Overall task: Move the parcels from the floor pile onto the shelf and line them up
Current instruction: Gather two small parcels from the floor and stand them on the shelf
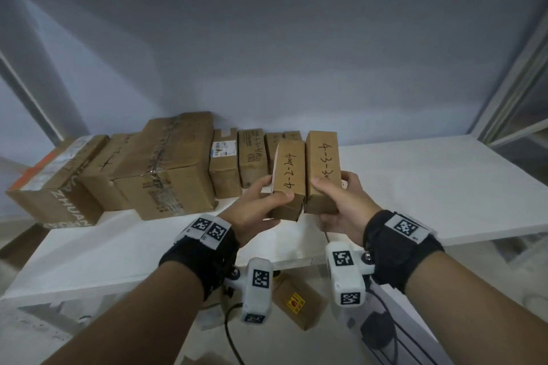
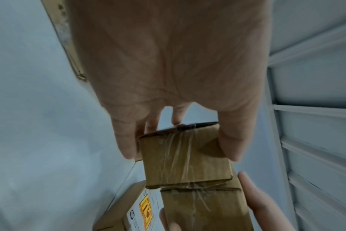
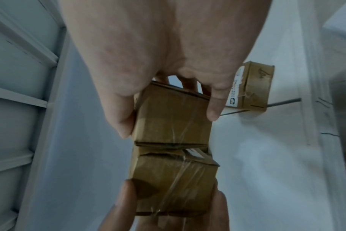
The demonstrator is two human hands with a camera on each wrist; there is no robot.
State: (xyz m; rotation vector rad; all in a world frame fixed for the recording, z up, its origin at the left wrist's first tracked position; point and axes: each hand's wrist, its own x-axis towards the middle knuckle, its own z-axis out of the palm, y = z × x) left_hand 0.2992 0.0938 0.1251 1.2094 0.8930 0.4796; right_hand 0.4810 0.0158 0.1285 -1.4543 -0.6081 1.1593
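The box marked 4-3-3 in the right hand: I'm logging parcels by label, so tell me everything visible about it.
The box marked 4-3-3 is a small, long, brown corrugated cardboard parcel with handwritten black numbers along its top face and clear tape across its end. The right hand grips its near end, thumb on top and fingers along its right side. Its left side presses against a similar box held by the left hand. It points away from the person, over the white shelf, just in front of the parcel row. Whether it rests on the shelf is unclear.

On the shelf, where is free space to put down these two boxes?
The white shelf is bare right of the two held boxes, up to its right edge. Left of them, the parcel row along the wall is crowded.
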